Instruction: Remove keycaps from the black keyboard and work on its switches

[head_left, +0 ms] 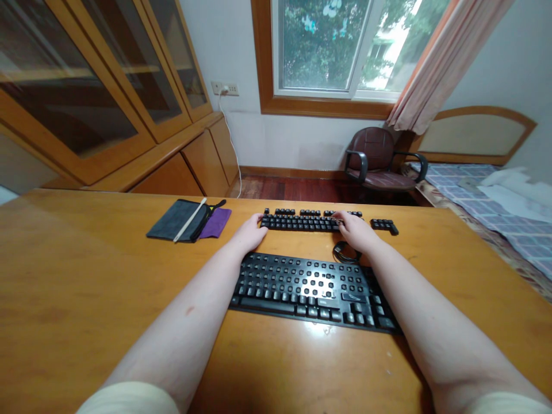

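Loose black keycaps (297,223) lie in tight rows on the desk, beyond a black keyboard (280,282). At the left end of these rows is my left hand (251,233), its thumb at the near side and its fingers at the far side. My right hand (354,229) bends its fingers over the right end; its thumb is partly hidden. Most upper key positions on the keyboard show bare stems, while keycaps remain along its lower rows and lower right. My right forearm covers part of its right side. A coiled black cable (346,253) rests below my right hand.
More keycaps (383,225) sit right of my right hand, with short groups behind the main rows. On the left lie a dark grey pouch (172,221), a pale thin stick (190,220) and a purple cloth (217,223). A chair (377,158) stands beyond the desk (107,276).
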`<state>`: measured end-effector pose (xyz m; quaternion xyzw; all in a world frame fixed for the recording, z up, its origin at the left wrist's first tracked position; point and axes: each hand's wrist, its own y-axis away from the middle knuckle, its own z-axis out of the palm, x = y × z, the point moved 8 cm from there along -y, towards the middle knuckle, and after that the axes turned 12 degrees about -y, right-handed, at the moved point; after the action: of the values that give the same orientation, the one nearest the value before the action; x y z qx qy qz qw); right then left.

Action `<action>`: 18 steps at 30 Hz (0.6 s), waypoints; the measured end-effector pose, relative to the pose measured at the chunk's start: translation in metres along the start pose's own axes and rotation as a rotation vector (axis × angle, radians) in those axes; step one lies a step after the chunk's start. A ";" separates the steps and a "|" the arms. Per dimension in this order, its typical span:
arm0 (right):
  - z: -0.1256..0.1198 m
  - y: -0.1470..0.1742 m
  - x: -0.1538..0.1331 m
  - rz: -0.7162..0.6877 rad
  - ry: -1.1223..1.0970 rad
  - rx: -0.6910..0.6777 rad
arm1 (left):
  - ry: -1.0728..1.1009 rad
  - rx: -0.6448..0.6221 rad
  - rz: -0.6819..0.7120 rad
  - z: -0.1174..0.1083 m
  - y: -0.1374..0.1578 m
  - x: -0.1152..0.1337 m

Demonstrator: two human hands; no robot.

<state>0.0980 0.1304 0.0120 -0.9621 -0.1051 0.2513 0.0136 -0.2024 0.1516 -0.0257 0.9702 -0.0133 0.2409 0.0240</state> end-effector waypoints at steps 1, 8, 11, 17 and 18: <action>0.002 0.000 -0.001 -0.011 0.000 -0.013 | 0.000 -0.001 0.000 0.000 0.000 0.000; 0.001 -0.001 0.003 -0.002 -0.002 0.006 | -0.015 -0.009 -0.004 -0.001 0.001 0.000; -0.005 0.000 0.007 0.052 0.019 0.054 | -0.018 -0.009 0.000 0.001 0.000 0.000; -0.008 0.000 0.019 0.168 0.049 0.088 | -0.021 -0.011 0.001 0.001 -0.001 -0.001; -0.007 -0.001 0.019 0.161 0.046 0.078 | -0.021 -0.012 0.002 0.001 0.000 0.000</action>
<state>0.1175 0.1352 0.0092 -0.9716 -0.0170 0.2335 0.0334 -0.2023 0.1520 -0.0269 0.9725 -0.0157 0.2307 0.0293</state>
